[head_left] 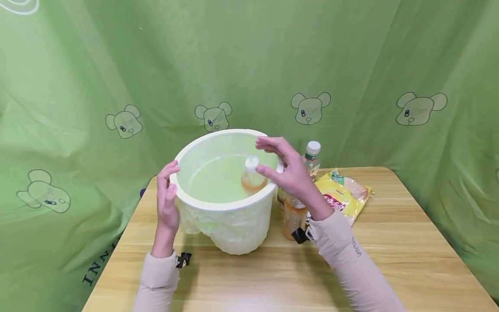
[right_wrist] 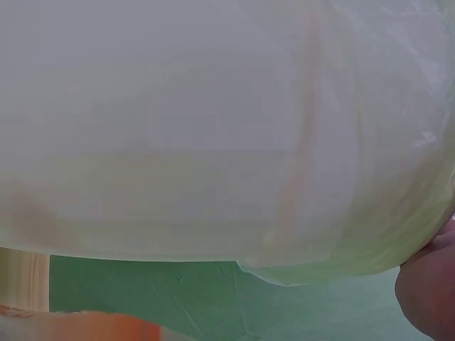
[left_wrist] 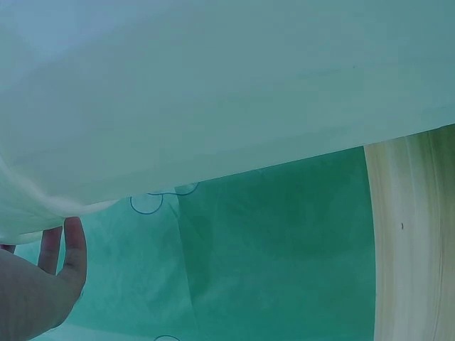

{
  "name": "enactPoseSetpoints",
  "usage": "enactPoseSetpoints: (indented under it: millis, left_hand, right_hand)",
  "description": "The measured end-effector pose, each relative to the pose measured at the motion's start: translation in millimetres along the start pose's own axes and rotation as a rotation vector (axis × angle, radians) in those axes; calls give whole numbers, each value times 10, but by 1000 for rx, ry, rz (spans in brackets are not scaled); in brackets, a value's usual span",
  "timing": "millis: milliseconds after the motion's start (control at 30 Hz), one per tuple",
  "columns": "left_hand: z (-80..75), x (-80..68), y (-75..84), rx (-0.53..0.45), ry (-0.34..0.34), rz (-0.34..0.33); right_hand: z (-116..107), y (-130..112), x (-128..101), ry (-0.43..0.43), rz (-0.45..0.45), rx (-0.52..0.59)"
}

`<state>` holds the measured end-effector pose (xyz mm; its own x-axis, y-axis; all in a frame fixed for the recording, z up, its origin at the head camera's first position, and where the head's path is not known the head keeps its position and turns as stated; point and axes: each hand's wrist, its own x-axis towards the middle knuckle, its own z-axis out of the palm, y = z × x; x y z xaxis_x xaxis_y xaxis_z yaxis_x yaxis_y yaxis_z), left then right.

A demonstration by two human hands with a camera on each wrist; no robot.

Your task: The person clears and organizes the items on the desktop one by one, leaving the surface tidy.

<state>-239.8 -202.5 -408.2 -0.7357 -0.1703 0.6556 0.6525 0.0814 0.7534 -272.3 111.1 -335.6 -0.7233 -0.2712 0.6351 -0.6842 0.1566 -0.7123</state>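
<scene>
A person's left hand [head_left: 168, 203] rests relaxed fingers against the rim of a bucket [head_left: 218, 206]; the right hand [head_left: 290, 169], spread and gripping nothing, hovers by a blurred bottle [head_left: 251, 178] inside its right side; steady rim pressure and fingers kept clear should serve best.

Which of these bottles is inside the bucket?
The blurred bottle by the right hand: it alone shows inside the bucket. The green-necked bottle and lower orange-banded bottle are outside.
</scene>
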Motion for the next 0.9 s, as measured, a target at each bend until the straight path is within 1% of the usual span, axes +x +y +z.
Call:
enactPoseSetpoints:
  millis: [133,600,800,900]
  left_hand:
    - [0,0,-5,1,1,-2]
    - [2,0,-13,-9,6,4]
    - [8,3,-3,-12,2,8]
    - [5,-3,-1,-18,0,8]
  right_hand:
    - [-2,16,-1,-10,-28,-11]
    - [-12,20,-14,-4,-21,-30]
    - [-57,8,-24,2,-50,6]
    - [-94,-7,-39,4,-46,34]
